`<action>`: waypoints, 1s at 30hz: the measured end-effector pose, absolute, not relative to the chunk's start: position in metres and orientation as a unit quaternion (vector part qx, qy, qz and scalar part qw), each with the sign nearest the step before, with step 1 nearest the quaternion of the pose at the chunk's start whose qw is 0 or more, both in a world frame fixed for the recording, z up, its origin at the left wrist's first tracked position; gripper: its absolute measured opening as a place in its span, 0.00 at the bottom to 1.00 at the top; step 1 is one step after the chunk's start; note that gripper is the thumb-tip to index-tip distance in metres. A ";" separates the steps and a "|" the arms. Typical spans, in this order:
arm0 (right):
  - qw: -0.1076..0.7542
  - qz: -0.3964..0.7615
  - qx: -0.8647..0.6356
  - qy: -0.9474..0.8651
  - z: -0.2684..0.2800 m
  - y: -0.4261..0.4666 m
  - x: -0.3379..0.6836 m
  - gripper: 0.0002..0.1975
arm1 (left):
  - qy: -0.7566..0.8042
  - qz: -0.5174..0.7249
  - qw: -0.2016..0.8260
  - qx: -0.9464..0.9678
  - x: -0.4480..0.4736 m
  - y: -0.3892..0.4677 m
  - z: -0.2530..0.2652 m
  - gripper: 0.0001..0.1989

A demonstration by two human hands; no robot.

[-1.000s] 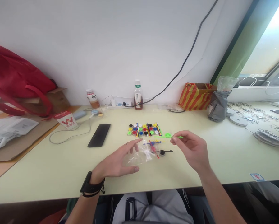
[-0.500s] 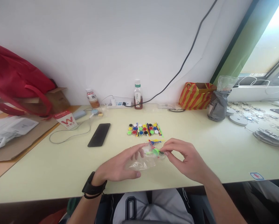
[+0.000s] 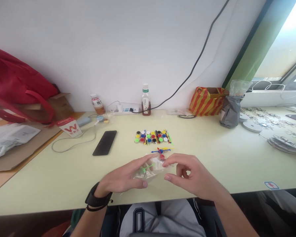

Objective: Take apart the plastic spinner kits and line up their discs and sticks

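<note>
My left hand holds a clear plastic bag low over the table, thumb in front and fingers partly seen through the film. Inside the bag lie green plastic pieces, one of them a spinner arrow. By the bag's right side is my right hand, thumb and forefinger apart with nothing between them. Just beyond the fingers a blue arrow spinner rests with red pieces near it. Farther back, small round coloured discs stand in rows, with coloured arrow sticks laid across them.
A black phone lies to the left. Drink bottles, a power strip and a striped bag line the wall. A grey bag and stacked white discs are on the right.
The green spinner piece that my right fingers pinched is now in the bag. My right hand has let go, its thumb and forefinger parted, and shifted slightly left.
</note>
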State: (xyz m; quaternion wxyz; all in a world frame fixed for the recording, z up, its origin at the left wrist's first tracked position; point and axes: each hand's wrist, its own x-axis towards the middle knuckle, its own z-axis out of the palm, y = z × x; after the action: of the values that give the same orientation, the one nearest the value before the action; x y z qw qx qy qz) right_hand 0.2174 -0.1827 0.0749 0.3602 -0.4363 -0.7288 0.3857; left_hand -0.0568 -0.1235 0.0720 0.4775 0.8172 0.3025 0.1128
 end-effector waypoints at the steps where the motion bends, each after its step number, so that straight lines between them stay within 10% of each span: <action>1: 0.352 0.411 -0.441 -0.716 0.074 -0.184 0.214 0.10 | 0.301 0.112 0.474 0.820 -0.056 -0.123 0.072 0.43; 10: 0.414 0.471 -0.435 -0.646 0.073 -0.186 0.199 0.11 | 0.330 0.141 0.312 0.880 -0.058 -0.134 0.072 0.53; 19: 0.478 0.464 -0.462 -0.585 0.082 -0.189 0.204 0.15 | 0.386 0.233 0.231 0.862 -0.068 -0.142 0.095 0.11; 26: 0.504 0.424 -0.448 -0.605 0.082 -0.190 0.210 0.11 | 0.396 0.227 0.235 0.858 -0.076 -0.141 0.098 0.12; 30: 0.487 0.395 -0.387 -0.676 0.087 -0.196 0.205 0.06 | 0.372 0.232 0.297 0.848 -0.076 -0.140 0.091 0.33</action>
State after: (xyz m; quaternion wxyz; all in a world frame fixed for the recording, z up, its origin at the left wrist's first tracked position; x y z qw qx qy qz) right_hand 0.2048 -0.1956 0.0875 0.4875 -0.3872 -0.6759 0.3945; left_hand -0.0757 -0.1402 0.0914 0.2967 0.8483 0.3721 0.2321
